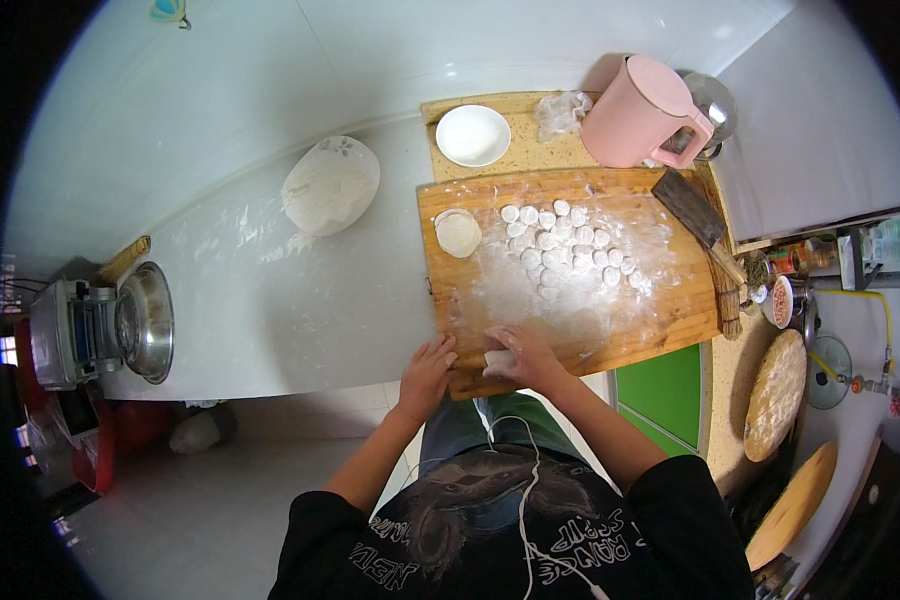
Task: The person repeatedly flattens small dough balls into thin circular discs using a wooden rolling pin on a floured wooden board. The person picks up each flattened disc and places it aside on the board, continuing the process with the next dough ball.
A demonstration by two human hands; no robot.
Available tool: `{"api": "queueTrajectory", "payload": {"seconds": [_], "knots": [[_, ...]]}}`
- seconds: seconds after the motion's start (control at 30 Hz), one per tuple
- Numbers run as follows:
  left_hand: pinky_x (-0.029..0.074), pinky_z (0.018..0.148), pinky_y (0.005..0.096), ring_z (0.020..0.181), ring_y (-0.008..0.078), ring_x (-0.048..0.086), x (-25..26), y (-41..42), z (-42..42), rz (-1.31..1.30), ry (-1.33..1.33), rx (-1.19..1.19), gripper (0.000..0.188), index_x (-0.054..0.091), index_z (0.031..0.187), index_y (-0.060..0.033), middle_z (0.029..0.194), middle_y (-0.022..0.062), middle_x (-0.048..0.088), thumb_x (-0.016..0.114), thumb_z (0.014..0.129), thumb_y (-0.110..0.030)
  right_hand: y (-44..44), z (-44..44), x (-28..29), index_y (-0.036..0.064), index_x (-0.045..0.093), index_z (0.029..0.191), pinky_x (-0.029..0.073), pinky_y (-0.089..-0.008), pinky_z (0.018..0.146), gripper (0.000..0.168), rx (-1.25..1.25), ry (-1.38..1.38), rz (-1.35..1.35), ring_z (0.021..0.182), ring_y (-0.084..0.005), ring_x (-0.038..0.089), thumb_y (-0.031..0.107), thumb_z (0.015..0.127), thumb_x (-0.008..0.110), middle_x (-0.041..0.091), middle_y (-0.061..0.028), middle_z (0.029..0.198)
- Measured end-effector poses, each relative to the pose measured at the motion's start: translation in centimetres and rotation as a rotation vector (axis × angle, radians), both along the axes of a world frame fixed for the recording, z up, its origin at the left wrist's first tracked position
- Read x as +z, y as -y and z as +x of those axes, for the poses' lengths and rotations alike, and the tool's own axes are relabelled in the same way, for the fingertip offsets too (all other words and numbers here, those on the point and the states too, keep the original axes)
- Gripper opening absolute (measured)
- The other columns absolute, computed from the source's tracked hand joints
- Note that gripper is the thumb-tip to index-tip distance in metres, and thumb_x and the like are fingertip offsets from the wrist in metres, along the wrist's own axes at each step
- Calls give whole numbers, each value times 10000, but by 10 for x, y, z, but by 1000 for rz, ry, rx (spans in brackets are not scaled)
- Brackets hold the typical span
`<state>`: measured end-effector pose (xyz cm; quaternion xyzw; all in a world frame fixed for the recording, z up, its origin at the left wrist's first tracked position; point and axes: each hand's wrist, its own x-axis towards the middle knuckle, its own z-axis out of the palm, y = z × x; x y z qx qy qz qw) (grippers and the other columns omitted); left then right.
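Observation:
My right hand (523,358) is closed around a whitish piece, perhaps dough (499,363), at the near edge of a floured wooden board (682,300). My left hand (429,373) rests at the board's near left corner, fingers bent; whether it holds anything is hard to see. Several small floured dough pieces (583,255) lie on the middle of the board. Flat round dough wrappers (458,233) are stacked at its left. A cleaver (690,204) lies along the right side. Left of the board, a white oval plate (332,186) holds flour.
Behind the board stand a white bowl (473,136), a plastic bag (561,116) and a pink electric kettle (640,112). A metal bowl (157,322) sits at the far left. Beyond the board's right side are a small bowl (780,302) and a floured round board (776,395).

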<state>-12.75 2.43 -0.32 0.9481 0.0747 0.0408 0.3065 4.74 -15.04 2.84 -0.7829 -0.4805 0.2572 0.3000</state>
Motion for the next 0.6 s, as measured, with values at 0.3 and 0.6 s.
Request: {"api": "queueTrajectory", "payload": {"seconds": [0.3,0.6], "knots": [[415,799,412,889,295,573,24,-40,22,-64,19,12,284,612,1050,-70,945,95,620,677,779,-122,-6,14,-22,36,559,1224,469,-413,877,409,-89,-331,-138,948,-360,611,191,852,628,632,-196,1039],[416,789,406,858,282,574,23,-42,7,64,-87,-1,251,616,1015,-69,856,87,583,666,794,-176,-123,52,-27,-25,618,1080,547,-278,609,381,-605,-900,287,778,-157,651,328,960,537,651,-78,905]]}}
